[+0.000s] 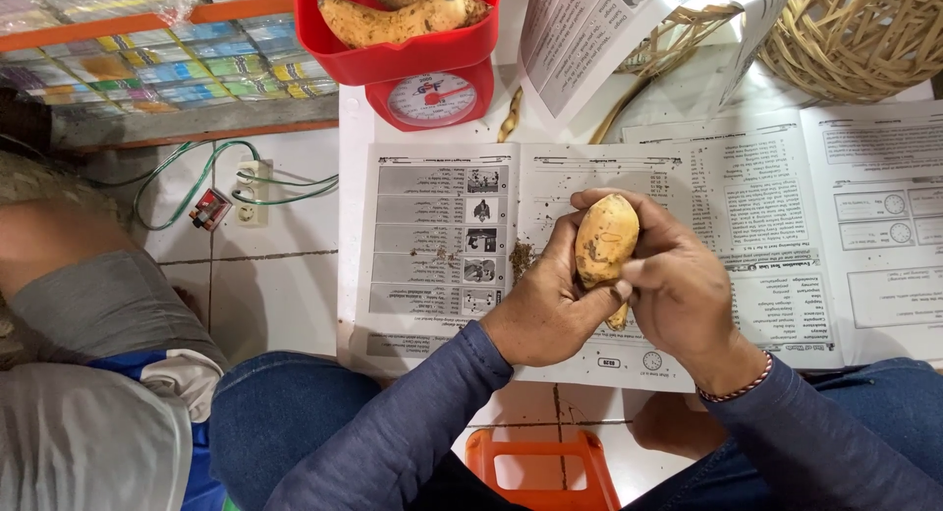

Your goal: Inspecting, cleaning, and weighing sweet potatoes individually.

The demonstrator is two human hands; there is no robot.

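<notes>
Both of my hands hold one yellow-orange sweet potato (pixel 605 238) upright over printed paper sheets (pixel 442 236) spread on the tiled floor. My left hand (pixel 545 300) cups its lower left side. My right hand (pixel 678 280) wraps the right side, fingers curled over the top and thumb pressing near the bottom. Bits of dirt or peel lie on the paper just left of my hands.
A red kitchen scale (pixel 429 88) with sweet potatoes in its bowl stands at the top centre. Wicker baskets (pixel 855 34) sit top right. A wall socket with green cables (pixel 250 192) is at left. Another person's knees fill the left edge. An orange stool (pixel 540 467) is below.
</notes>
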